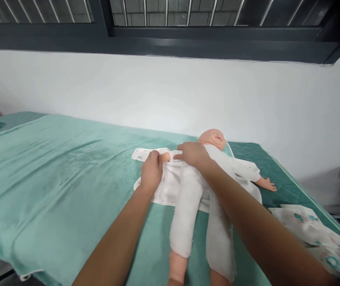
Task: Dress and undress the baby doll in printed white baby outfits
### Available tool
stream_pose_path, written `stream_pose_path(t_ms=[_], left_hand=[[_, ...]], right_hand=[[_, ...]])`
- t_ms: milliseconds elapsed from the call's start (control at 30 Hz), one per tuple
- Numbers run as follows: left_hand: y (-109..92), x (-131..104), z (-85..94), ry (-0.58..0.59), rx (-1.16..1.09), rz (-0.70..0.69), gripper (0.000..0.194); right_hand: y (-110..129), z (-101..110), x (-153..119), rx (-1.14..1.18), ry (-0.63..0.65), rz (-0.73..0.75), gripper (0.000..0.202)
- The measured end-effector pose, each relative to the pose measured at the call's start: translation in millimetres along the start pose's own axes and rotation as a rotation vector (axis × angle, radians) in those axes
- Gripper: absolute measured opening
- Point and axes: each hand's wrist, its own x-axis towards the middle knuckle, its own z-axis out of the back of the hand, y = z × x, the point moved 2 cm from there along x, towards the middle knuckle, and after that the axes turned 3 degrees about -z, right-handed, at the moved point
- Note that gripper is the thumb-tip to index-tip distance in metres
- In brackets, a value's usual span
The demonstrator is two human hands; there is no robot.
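A baby doll [189, 198] with a white padded body lies on its back, its head toward the wall. An open white garment with a small print [170, 184] is spread beneath it. My left hand [152, 169] is closed on the doll's hand, at the end of the arm stretched out to the left. My right hand [192, 154] is closed around the white upper part of that same arm, beside the doll's chest. One garment sleeve [141, 154] lies flat behind my left hand. The doll's other arm [265, 183] extends to the right, with its hand bare.
A light green cover [53, 171] lies over the bed or table, with a darker green part at the right. Folded printed cloths [310, 228] rest at the right edge. Behind stands a white wall [146, 91] below a barred window.
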Motion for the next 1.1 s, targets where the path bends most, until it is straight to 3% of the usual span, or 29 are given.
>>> stream_pose_path(t_ms=[233,467,633,800,900,1033,1100], left_hand=[[-8,-2,-6.7,0.236,0.330,-0.180,0.021],[-12,-3,-14.6,0.281,0.279,-0.276,0.021],[-15,-2,-24.0,0.321,0.076,-0.344,0.020],[-14,3,-24.9,0.268,-0.187,-0.291,0.016],[-11,5,-20.1,0.182,-0.230,-0.263,0.015],[1,7,-9.9,-0.070,-0.018,-0.103,0.016],[7,7,-8.3,-0.080,0.121,-0.017,0.017]], right_hand=[[0,0,-2,-0.013,-0.024,0.003,0.039],[4,0,-4,-0.043,-0.061,0.003,0.042],[9,-5,-1,-0.050,-0.082,0.050,0.031],[13,-9,2,-0.035,-0.119,0.068,0.026],[11,-2,-1,0.008,-0.169,0.074,0.027],[-12,19,-22,0.325,-0.487,0.041,0.030],[-36,23,-42,0.486,-0.678,-0.039,0.029]])
